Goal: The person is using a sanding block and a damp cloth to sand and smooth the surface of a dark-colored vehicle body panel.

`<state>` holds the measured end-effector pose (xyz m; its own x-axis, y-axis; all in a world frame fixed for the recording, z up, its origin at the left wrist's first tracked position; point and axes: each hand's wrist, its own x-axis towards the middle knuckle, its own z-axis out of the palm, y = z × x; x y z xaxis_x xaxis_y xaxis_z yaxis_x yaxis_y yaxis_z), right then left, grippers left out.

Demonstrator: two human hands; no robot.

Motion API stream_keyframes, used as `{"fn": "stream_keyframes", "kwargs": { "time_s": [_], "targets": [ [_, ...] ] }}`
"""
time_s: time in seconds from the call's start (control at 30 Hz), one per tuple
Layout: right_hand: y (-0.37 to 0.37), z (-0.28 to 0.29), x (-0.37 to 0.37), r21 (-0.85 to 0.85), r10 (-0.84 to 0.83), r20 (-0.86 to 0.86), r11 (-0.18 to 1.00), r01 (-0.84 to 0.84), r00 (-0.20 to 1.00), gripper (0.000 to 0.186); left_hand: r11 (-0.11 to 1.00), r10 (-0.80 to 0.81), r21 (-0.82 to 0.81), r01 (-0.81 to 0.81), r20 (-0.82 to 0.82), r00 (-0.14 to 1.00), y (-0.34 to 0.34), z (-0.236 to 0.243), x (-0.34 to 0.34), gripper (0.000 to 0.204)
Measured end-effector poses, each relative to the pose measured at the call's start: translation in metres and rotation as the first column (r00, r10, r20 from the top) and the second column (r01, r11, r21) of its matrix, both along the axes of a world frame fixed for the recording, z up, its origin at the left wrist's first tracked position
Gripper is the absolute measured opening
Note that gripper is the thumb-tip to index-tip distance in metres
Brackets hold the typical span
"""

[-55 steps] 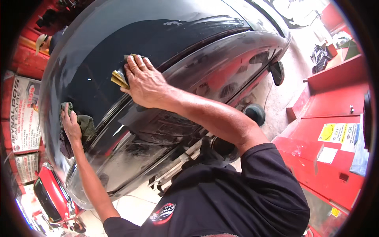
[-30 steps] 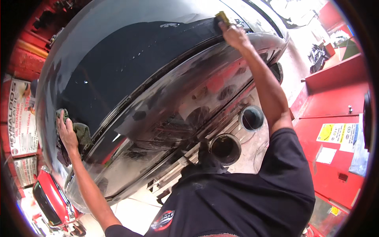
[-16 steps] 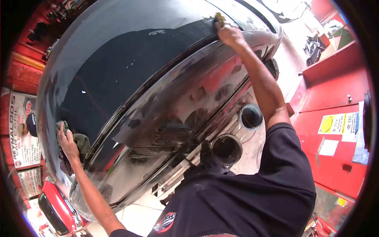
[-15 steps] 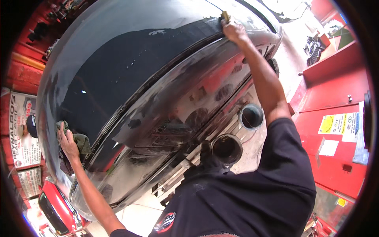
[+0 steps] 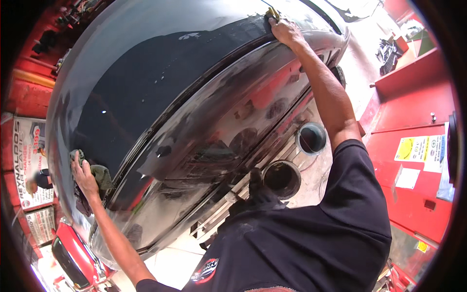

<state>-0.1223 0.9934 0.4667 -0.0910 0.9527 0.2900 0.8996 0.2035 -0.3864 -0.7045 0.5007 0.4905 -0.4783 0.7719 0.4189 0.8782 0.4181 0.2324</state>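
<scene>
Car body panel [image 5: 141, 78] before me. My right hand [image 5: 286, 33] curls round yellow pad [image 5: 274, 13], far-right end; left hand [image 5: 85, 179], fingers extended, rests on cloth [image 5: 101, 177], left edge. Judged step: rubbing; next stroke needs even pressure.

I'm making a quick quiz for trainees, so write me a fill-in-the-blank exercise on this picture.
The right hand holds a dark and ____ pad.
The left hand rests on a cloth near the picture's ____ side.
Beside the car, the open buckets number ____.
Missing words: yellow; left; two.
</scene>
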Motion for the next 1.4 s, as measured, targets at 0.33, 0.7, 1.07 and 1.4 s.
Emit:
{"fn": "stream_keyframes", "kwargs": {
  "time_s": [0.33,0.7,1.07,1.4],
  "targets": [
    [-0.260,-0.011,-0.273,0.479,0.739,0.036,0.579,-0.660,0.673,0.046,1.000,0.016,-0.007,-0.016,0.010,1.000,-0.004,-0.001,-0.010,0.049],
    [-0.049,0.001,-0.119,-0.007,0.404,0.257,0.909,-0.417,0.878,0.043,0.999,0.031,0.014,-0.030,-0.089,0.996,0.006,-0.004,0.001,0.050],
    [-0.222,0.049,-0.225,-0.152,0.672,-0.122,0.715,-0.683,0.731,0.030,0.999,0.034,0.042,-0.031,-0.075,0.997,-0.022,-0.007,-0.013,0.049],
    [-0.182,0.027,-0.195,0.040,0.741,0.018,0.670,-0.741,0.671,0.047,0.991,0.115,0.088,-0.097,-0.242,0.963,-0.006,-0.007,0.006,0.047]
  ]
}}
